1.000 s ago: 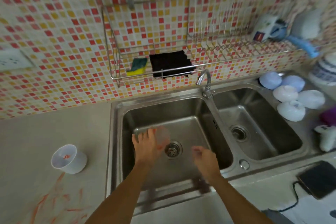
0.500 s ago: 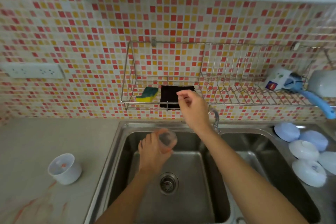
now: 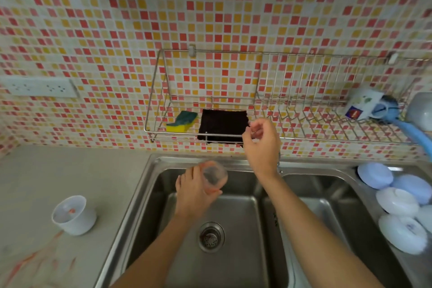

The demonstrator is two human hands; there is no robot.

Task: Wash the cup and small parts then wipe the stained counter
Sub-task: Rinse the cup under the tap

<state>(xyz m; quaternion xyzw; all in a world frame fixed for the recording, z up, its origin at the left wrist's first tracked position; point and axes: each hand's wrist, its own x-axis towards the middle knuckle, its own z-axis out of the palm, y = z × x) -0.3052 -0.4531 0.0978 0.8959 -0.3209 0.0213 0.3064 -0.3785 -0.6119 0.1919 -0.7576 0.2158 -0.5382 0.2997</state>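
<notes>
The clear cup (image 3: 214,176) is sitting in the middle of the frame, above the back of the left sink basin (image 3: 236,262), tilted with its mouth facing up toward the camera. The left hand (image 3: 195,195) is gripping it, fingers wrapped round its side, and reddish smears are showing at its lower edge. Above and to the right, the right hand (image 3: 261,145) is hovering just in front of the wire rack (image 3: 304,133) on the tiled wall, its fingers curling loosely inward beside the black cloth (image 3: 222,125); whether they are pinching the cloth's right edge I cannot tell. A yellow and green sponge (image 3: 182,121) is lying in the rack just left of the cloth. At lower left, a white cup-shaped part (image 3: 73,215) is standing on the counter (image 3: 70,175), with red-orange streaks (image 3: 35,262) spreading over the counter in front of it. At the right edge of the frame, pale round lids (image 3: 397,203) are lying clustered beside the right basin, and a mug and a blue brush are resting at the rack's far right end.
</notes>
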